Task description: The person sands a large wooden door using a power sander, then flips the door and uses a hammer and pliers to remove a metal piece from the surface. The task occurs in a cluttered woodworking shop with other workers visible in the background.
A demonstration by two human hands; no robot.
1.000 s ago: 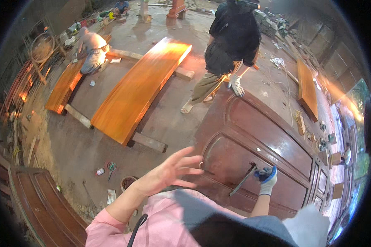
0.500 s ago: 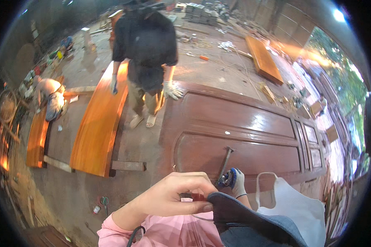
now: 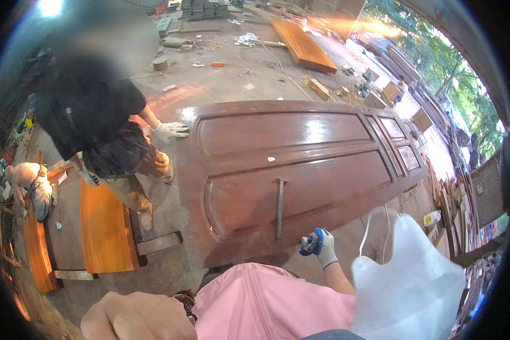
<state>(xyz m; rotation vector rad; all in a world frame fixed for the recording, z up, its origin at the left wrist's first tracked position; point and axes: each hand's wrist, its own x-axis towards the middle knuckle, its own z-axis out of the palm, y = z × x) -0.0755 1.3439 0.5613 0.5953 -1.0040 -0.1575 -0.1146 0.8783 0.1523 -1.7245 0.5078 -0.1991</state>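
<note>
Panelled door leaf (image 3: 292, 157), dark reddish-brown wood; lies flat across the middle of the scene, its raised fields upward; one metal bar (image 3: 280, 209) with a short crosspiece at its far end rests on its near part; one small white oval piece (image 3: 271, 159) lies farther in.

Right hand (image 3: 321, 247), gloved white and blue; just beyond the near edge of the leaf, right of the bar and apart from it; fingers look drawn in, with a grey lump at their tips; cannot tell whether this is a held cloth or the soiled glove itself.

Left hand (image 3: 136, 318), bare, low at near left; back and knuckles uppermost, well apart from the leaf; how far open it is, and whether it holds anything, cannot be told.

Co-worker's gloved hand (image 3: 171, 131); laid on the left end of the leaf.

Step in hand, as judged: a pause in work at the leaf, neither of the wearer's hands on it; renewed work there would call for bringing the right hand over the near edge, clear of the bar.

Obscured: left fingers, cut off or turned under; co-worker's head, blurred; floor at near right, partly behind a white mask (image 3: 408, 283); supports beneath the leaf, not made out.
</note>
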